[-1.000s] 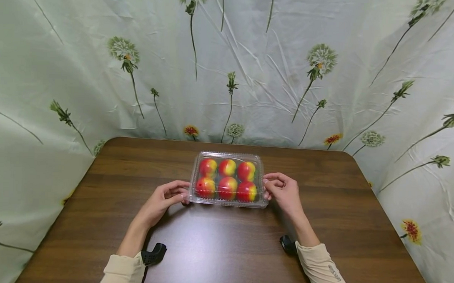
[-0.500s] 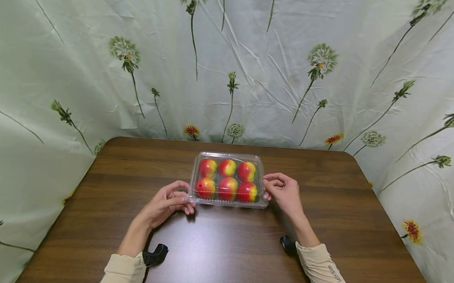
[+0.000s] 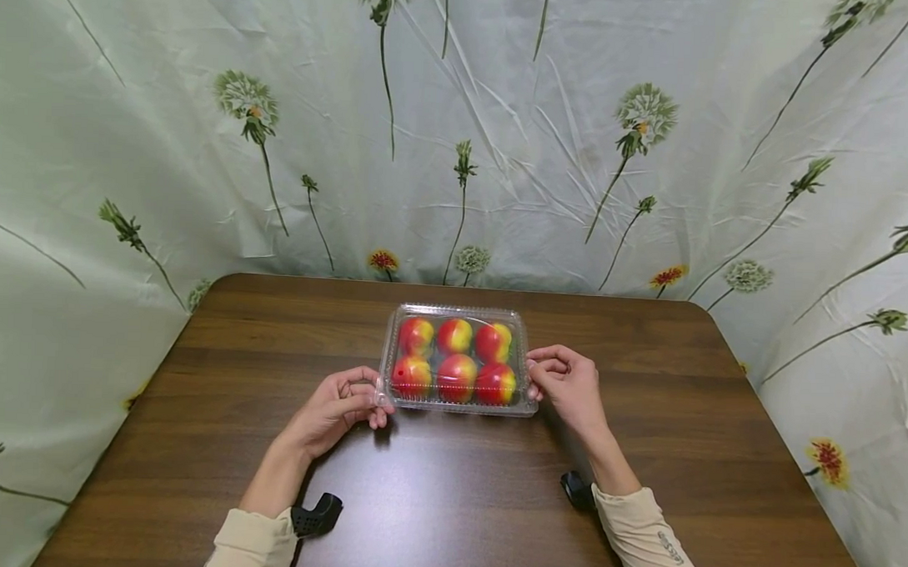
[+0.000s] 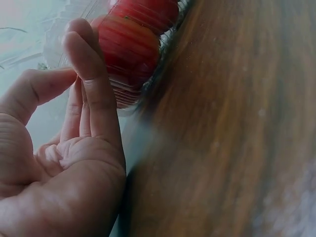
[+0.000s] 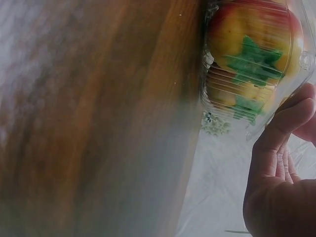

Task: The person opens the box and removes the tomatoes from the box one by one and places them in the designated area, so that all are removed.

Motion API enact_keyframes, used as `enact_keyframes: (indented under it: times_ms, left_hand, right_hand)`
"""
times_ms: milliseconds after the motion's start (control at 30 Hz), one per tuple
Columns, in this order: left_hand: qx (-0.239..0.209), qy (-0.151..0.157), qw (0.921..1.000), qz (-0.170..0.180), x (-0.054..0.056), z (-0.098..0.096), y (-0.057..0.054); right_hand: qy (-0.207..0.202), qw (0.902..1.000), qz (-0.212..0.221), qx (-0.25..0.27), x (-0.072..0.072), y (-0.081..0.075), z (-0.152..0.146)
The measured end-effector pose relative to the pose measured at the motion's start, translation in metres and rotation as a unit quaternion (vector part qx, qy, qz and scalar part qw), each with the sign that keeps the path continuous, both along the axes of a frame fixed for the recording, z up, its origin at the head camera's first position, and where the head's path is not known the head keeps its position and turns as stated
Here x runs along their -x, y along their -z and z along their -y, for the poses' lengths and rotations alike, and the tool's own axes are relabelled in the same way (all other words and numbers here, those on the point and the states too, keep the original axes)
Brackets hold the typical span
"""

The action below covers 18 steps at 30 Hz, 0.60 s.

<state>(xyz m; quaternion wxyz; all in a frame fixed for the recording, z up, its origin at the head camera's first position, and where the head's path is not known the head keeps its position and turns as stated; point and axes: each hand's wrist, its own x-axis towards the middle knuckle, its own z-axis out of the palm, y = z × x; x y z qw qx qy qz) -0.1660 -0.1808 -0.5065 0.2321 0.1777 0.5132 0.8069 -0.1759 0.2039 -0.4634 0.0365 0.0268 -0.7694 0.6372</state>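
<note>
A clear plastic clamshell box [image 3: 456, 408] rests on the wooden table with its lid down. Inside, several red-and-yellow fruits [image 3: 456, 378] sit in two rows; green star-shaped leaf tops [image 5: 254, 61] show in the right wrist view. My left hand [image 3: 339, 409] pinches the rim at the box's near left corner, thumb above and fingers partly under it. In the left wrist view the thumb tip [image 4: 64, 76] meets the fingers at the clear edge. At the right side, my right hand [image 3: 568, 389] pinches the rim between thumb and curled fingers.
The brown wooden table [image 3: 446, 508] has rounded far corners, and the box lies toward its far edge. Behind hangs a pale curtain [image 3: 534, 136] printed with dandelions. Black wrist mounts [image 3: 318, 515] sit at both sleeves, low over the table.
My left hand's fingers have slid forward and under the box's near left corner, and the thumb has come onto the rim. The right hand and the box have hardly moved.
</note>
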Motion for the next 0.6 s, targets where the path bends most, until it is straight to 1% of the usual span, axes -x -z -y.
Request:
enact_keyframes:
  times_ms: [133,367,533,600]
  left_hand:
    - [0.002,0.002,0.9999,-0.016,0.0001,0.0011,0.0004]
    - [0.012,-0.004,0.9997,-0.021,0.0002,0.0015,0.0017]
    - [0.020,-0.002,0.9990,-0.041,-0.0001,0.0009,0.0012]
    - [0.020,0.000,0.9988,-0.044,-0.0002,0.0010,0.0012]
  right_hand:
    - [-0.001,1.0000,0.001,0.000,0.0004,-0.0001,-0.0003]
    - [-0.001,1.0000,0.000,-0.003,0.0014,0.0007,-0.0011]
    - [-0.005,1.0000,0.002,0.003,0.0019,0.0013,-0.0014]
    - [-0.005,1.0000,0.003,0.005,0.0019,0.0015,-0.0013]
